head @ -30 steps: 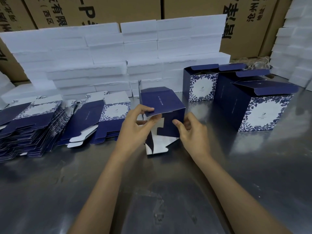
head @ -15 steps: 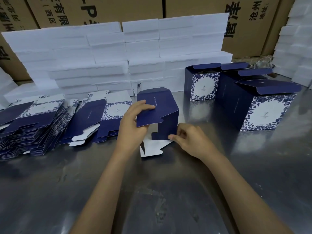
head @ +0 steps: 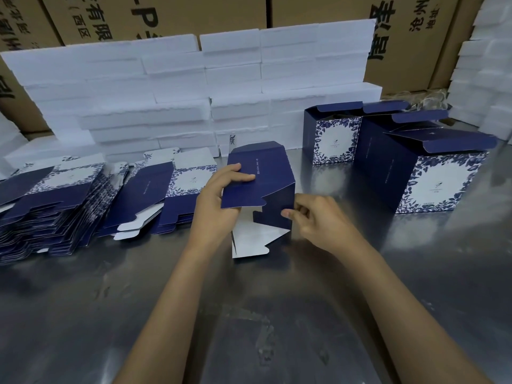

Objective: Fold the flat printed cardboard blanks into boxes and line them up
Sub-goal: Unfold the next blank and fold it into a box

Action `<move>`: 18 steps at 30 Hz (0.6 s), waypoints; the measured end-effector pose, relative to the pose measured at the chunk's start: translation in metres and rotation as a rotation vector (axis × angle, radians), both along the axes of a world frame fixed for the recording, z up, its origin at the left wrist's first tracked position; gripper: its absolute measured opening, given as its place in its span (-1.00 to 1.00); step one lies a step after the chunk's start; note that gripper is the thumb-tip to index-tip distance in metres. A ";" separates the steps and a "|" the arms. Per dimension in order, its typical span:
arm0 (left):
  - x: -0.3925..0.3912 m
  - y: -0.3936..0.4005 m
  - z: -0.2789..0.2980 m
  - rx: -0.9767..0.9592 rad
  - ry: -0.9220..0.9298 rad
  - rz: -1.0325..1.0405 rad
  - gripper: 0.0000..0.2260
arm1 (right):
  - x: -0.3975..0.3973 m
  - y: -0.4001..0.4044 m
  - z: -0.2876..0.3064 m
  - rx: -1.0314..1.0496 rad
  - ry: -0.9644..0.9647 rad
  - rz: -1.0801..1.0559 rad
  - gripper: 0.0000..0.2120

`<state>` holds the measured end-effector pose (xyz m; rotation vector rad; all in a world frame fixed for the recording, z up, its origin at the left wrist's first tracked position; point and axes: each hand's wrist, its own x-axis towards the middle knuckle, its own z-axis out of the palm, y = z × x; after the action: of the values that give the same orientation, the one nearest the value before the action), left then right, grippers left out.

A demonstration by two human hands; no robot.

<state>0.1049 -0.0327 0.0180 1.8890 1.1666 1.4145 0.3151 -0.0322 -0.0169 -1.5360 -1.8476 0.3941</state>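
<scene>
A half-formed navy box (head: 266, 178) stands at the middle of the metal table (head: 249, 314), its white inner flaps hanging open toward me. My left hand (head: 219, 200) grips its upper navy panel, thumb on top and fingers underneath. My right hand (head: 313, 217) has its fingers curled against the box's right side panel near the lower edge. Piles of flat printed blanks (head: 55, 200) lie at the left. Three folded boxes (head: 432, 173) with floral white fronts stand in a row at the right, lids open.
White foam blocks (head: 194, 92) are stacked along the back of the table, with brown shipping cartons (head: 318, 12) behind them. More white foam pieces (head: 487, 79) rise at the far right. Bare steel lies in front of my arms.
My right hand has lifted from the table edge of the box up to its right side panel. My left hand keeps its hold on the upper panel; the box has barely shifted.
</scene>
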 end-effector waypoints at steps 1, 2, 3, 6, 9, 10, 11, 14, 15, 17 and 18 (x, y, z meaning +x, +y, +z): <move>-0.001 0.000 -0.001 -0.002 -0.003 0.001 -0.49 | -0.001 0.000 0.000 -0.002 0.004 -0.003 -0.64; -0.001 0.000 -0.002 -0.003 -0.003 0.002 -0.48 | -0.002 -0.001 0.000 -0.001 0.014 -0.011 -0.62; -0.002 0.001 -0.002 -0.004 0.000 0.002 -0.47 | -0.003 -0.002 0.000 0.008 0.035 -0.021 -0.60; 0.001 0.002 -0.002 -0.005 0.009 -0.011 -0.47 | -0.002 -0.004 0.004 0.062 0.053 -0.037 -0.58; 0.002 0.002 -0.001 -0.003 0.008 -0.016 -0.48 | -0.002 -0.008 0.009 0.068 0.056 -0.035 -0.58; 0.001 0.002 -0.001 -0.004 0.004 -0.017 -0.48 | -0.003 -0.010 0.011 0.079 0.074 -0.038 -0.58; 0.001 0.002 -0.002 -0.006 -0.002 -0.018 -0.47 | -0.004 -0.011 0.013 0.101 0.100 -0.038 -0.58; 0.002 0.002 -0.003 0.003 -0.007 -0.029 -0.49 | -0.004 -0.016 0.017 0.174 0.102 -0.019 -0.57; 0.003 0.002 -0.004 0.006 -0.004 -0.029 -0.50 | -0.003 -0.016 0.017 0.178 0.088 -0.015 -0.57; 0.003 0.003 -0.004 0.006 -0.006 -0.022 -0.49 | -0.001 -0.017 0.019 0.172 0.099 -0.015 -0.62; 0.003 0.003 -0.004 0.005 -0.006 -0.022 -0.48 | -0.002 -0.018 0.020 0.178 0.125 -0.027 -0.67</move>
<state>0.1075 -0.0293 0.0143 1.8942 1.1378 1.4114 0.3134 -0.0503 0.0035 -1.3831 -1.7157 0.2976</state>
